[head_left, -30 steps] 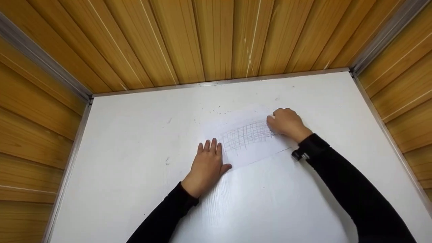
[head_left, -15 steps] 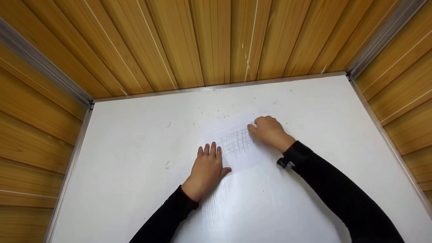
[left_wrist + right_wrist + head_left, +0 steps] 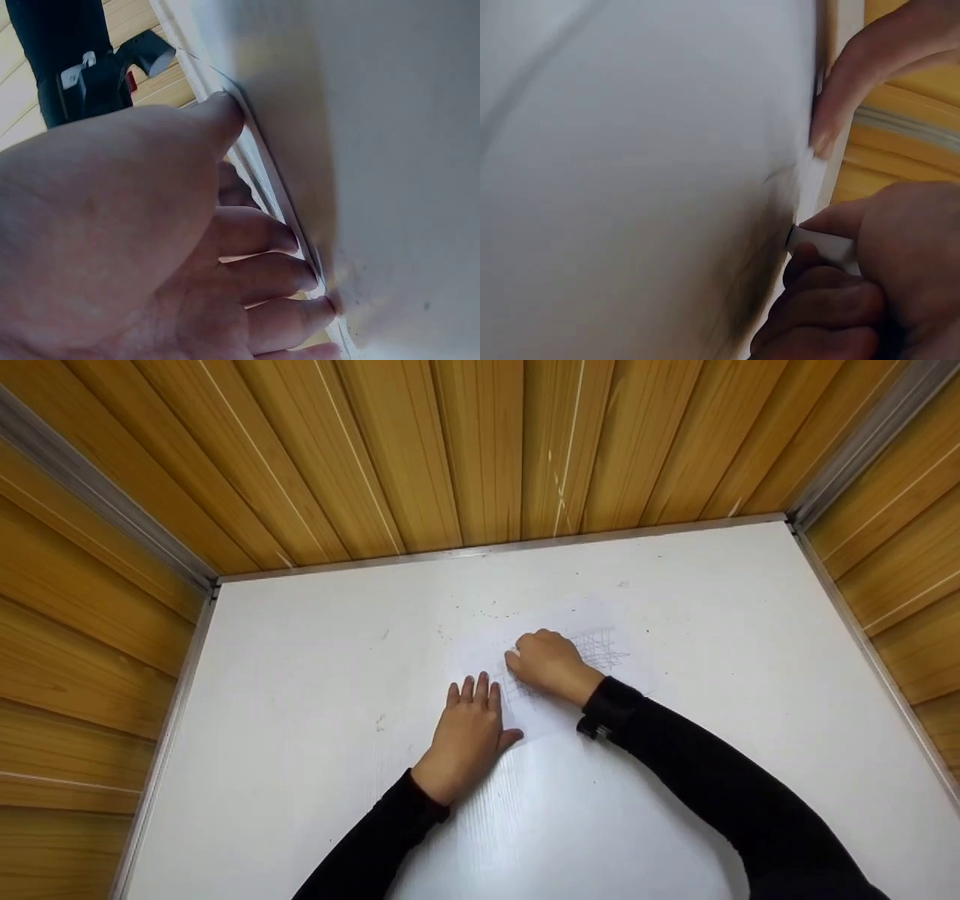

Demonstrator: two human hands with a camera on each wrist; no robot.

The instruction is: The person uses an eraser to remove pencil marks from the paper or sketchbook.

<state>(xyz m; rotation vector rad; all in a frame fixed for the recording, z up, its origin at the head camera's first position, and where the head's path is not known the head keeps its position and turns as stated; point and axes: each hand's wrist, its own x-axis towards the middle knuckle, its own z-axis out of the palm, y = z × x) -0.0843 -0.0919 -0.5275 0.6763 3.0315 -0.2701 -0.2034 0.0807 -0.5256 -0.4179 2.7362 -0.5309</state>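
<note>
A sheet of white paper (image 3: 544, 724) lies on the white table, with a hatched grid of pencil lines (image 3: 602, 645) across it. My left hand (image 3: 469, 739) rests on the paper's left part, fingers straight and thumb spread. In the right wrist view, a small white eraser (image 3: 829, 246) with a darkened end is pinched between thumb and curled fingers. That same right hand (image 3: 551, 666) is over the left half of the grid, hiding some lines, close to the left fingertips. The eraser's dark end meets the paper.
Dark crumbs (image 3: 495, 611) and faint smudges are scattered on the white tabletop (image 3: 300, 697) around the sheet. A metal trim (image 3: 480, 553) edges the table at the back, with wood-patterned panel walls (image 3: 487, 450) behind and at both sides.
My right hand has swept left across the grid, from its right end to near the left hand, uncovering lines on the right. The left hand has stayed put on the paper.
</note>
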